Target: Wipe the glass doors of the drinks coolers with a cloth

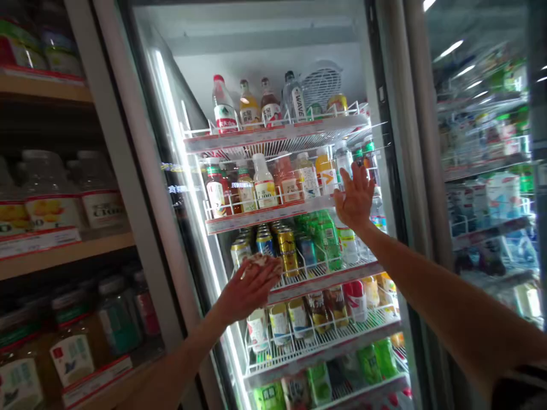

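Observation:
I face an open drinks cooler with white wire shelves (277, 136) full of bottles and cans. My left hand (250, 287) reaches toward the third shelf and grips a small brown speckled item (261, 262), which I cannot identify. It sits just in front of a row of cans (287, 247). My right hand (354, 199) is raised at the right end of the second shelf with its fingers spread and nothing in it. It is next to the bottles (327, 173) there, and I cannot tell whether it touches them.
The cooler's glass door (168, 171) stands swung open on the left. Wooden shelves (64, 250) with jars and packets lie further left. A second cooler with a closed glass door (482, 171) is on the right. Lower shelves hold more bottles (337, 304).

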A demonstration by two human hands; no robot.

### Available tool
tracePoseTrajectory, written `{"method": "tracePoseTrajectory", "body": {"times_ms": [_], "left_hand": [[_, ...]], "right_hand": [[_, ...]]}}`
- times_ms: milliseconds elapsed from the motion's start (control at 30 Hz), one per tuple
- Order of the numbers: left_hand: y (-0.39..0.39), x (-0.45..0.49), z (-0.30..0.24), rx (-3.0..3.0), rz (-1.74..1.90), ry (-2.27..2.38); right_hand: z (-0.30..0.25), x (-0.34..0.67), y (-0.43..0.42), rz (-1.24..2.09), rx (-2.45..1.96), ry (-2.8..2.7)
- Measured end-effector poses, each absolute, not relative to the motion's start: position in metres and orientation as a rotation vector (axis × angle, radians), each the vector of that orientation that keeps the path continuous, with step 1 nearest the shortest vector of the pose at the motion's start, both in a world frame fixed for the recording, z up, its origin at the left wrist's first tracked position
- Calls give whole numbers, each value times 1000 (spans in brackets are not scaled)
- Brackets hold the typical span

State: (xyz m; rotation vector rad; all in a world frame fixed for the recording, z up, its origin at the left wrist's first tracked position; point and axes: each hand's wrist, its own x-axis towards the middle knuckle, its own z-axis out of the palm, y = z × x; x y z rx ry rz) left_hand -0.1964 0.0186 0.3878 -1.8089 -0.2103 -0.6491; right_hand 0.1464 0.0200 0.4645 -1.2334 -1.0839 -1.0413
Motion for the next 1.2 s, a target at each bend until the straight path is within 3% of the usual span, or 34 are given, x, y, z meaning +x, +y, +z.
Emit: {"method": "tracePoseTrajectory", "body": {"times_ms": [167, 367, 533, 700, 900, 1100, 1200], "left_hand": [[22, -215, 409, -1605, -1036, -496], [16, -213, 376, -1868, -481, -115], [17, -217, 401, -1666, -892, -407], [14, -210, 379, -1834, -569, -196], [16, -185, 393, -1658, -928, -505], [13, -150, 372, -1827, -475, -118], [19, -135, 387, -1789, -656, -217]], "right_hand": [[464, 148, 20, -1041, -1248, -1078], [464, 149, 22, -1052, -1262, -1072], [464, 149, 22, -1056, -1231, -1068], [464, 148, 21, -1041, -1270, -1072], [461, 146, 19, -1052, -1271, -1062], [458, 146, 23, -1048, -1250, -1045], [457, 146, 23, -1063, -1248, -1050]]}}
